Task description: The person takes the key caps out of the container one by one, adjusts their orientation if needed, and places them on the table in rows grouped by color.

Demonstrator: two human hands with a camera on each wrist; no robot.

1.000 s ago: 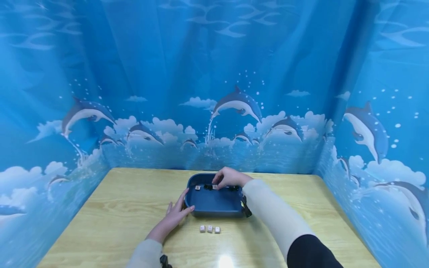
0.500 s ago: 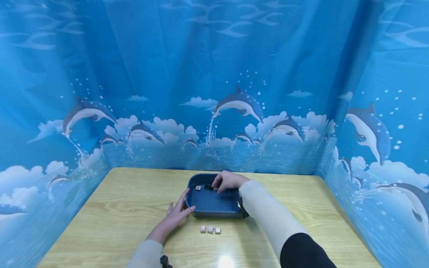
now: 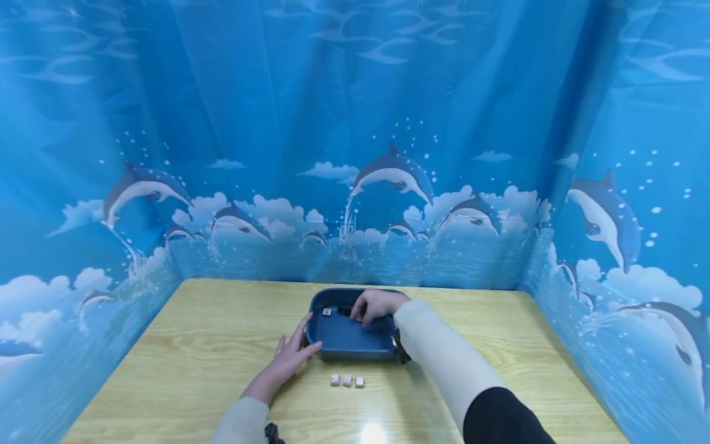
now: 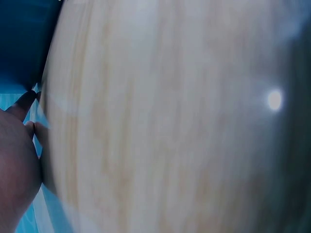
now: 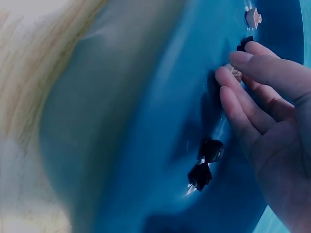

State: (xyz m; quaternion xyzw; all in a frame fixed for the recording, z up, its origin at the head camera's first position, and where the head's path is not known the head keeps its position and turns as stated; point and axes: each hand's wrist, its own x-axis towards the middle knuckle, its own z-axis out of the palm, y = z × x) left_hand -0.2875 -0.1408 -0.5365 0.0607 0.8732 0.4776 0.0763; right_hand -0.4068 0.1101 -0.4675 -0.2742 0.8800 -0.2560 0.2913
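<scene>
I see the left hand (image 3: 288,357) spread against the left of the tray (image 3: 355,356), apparently to steady it, while the right hand (image 3: 378,303) pinches a pale cap (image 5: 237,74) down inside, near dark caps (image 5: 212,150), and three white caps (image 3: 347,380) sit in a row on the table (image 3: 222,339).

No txt or nos. can be read; marks on the 3 pale keycaps (image 3: 347,380) on tabletop (image 3: 177,364) are too small.
</scene>
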